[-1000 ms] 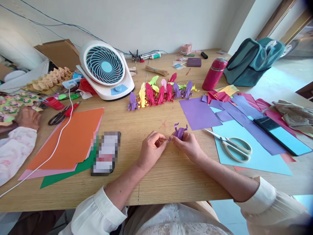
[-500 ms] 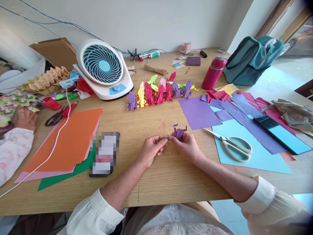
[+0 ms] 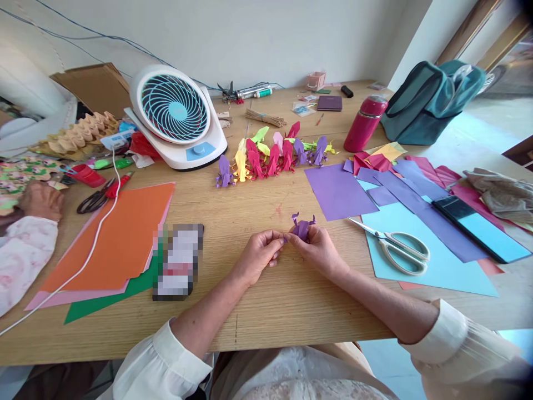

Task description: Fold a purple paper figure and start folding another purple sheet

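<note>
A small folded figure of purple paper, an origami frog by its look, is held just above the table in front of me. My right hand grips its body, and two thin curled legs stick up past the fingers. Thumb and forefinger of my left hand pinch a narrow purple end on the figure's left side. The fingertips cover that part. Beyond my hands stand several finished paper figures in purple, yellow, red, pink and green. A flat purple sheet lies to the right of the figure.
White-handled scissors rest on light blue paper at right, near a phone. Orange paper and a blurred phone lie left. A fan and red bottle stand behind. Another person's hand is far left.
The purple figure has tilted slightly to the left in my right hand, its curled legs shifting left. Both hands keep their pinch, and the surroundings are the same.
</note>
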### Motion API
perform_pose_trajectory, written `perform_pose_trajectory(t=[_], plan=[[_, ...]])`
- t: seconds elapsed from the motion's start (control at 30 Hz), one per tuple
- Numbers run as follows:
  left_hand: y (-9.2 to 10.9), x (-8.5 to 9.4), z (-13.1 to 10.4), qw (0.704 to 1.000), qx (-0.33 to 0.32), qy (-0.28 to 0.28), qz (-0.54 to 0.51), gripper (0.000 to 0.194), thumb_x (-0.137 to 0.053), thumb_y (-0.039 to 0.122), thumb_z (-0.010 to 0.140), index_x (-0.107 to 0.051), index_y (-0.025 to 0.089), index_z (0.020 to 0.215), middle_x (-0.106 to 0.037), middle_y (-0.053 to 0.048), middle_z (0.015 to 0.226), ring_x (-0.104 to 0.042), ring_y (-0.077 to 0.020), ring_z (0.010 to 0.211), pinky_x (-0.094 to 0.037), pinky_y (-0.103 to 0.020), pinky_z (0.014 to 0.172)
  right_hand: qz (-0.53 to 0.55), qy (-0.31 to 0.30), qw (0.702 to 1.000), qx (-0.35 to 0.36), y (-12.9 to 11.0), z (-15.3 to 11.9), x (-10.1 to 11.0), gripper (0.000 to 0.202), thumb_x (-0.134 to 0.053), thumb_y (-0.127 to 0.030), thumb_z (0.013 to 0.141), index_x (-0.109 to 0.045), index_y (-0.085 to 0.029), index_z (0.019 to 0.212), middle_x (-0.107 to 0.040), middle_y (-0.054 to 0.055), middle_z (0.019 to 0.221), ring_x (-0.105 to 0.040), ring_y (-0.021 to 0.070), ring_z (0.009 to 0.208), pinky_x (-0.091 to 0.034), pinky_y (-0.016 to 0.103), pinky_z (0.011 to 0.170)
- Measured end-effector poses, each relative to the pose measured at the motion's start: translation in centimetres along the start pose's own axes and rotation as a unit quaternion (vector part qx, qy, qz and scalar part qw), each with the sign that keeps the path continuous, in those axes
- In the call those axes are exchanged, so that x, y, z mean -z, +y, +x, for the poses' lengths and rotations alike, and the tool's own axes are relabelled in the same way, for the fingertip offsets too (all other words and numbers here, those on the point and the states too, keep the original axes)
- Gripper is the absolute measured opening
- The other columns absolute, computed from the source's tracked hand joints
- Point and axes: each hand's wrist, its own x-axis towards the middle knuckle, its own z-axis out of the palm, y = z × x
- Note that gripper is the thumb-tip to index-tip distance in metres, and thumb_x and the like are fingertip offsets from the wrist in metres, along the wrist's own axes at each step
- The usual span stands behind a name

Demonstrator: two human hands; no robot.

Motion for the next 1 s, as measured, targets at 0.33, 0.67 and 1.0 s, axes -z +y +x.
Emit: perform_pose_trajectory(t=[0.33,0.67,1.0], plan=[[-0.68,0.34,0.17,0.987,-0.074,0.029,0.138,0.026,-0.068,0.04,0.079,-0.066,0.015,0.082,-0.052,0.004,0.063,-0.039,-0.0054,0.047,-0.031,-0.019,0.041,-0.006,0.018,1.0,-0.001,0.59,0.25,-0.03,0.032,-0.065,-0.047,0.079,-0.062,-0.017,0.07,-0.051,0.0,0.061,-0.041,0.0124,0.058,-0.033,0.025,0.051],[-0.72,0.45,0.27,0.965,-0.159,0.036,0.205,0.021,-0.062,0.031,0.084,-0.054,0.017,0.071,-0.047,0.005,0.063,-0.04,-0.008,0.056,-0.033,-0.021,0.054,0.024,-0.007,1.0,-0.004,0.22,0.18,0.05,0.033,-0.065,-0.048,0.079,-0.06,-0.017,0.069,-0.048,-0.002,0.059,-0.038,0.0111,0.057,-0.033,0.026,0.053],[-0.74,0.0,-0.06,0.902,-0.278,0.06,0.324,0.021,-0.054,0.023,0.091,-0.046,0.018,0.072,-0.045,0.003,0.067,-0.041,-0.0102,0.062,-0.034,-0.023,0.059,0.085,-0.047,0.995,0.001,-0.28,0.18,0.43,0.044,-0.067,-0.059,0.076,-0.057,-0.017,0.069,-0.044,-0.003,0.06,-0.037,0.0105,0.057,-0.031,0.025,0.051]])
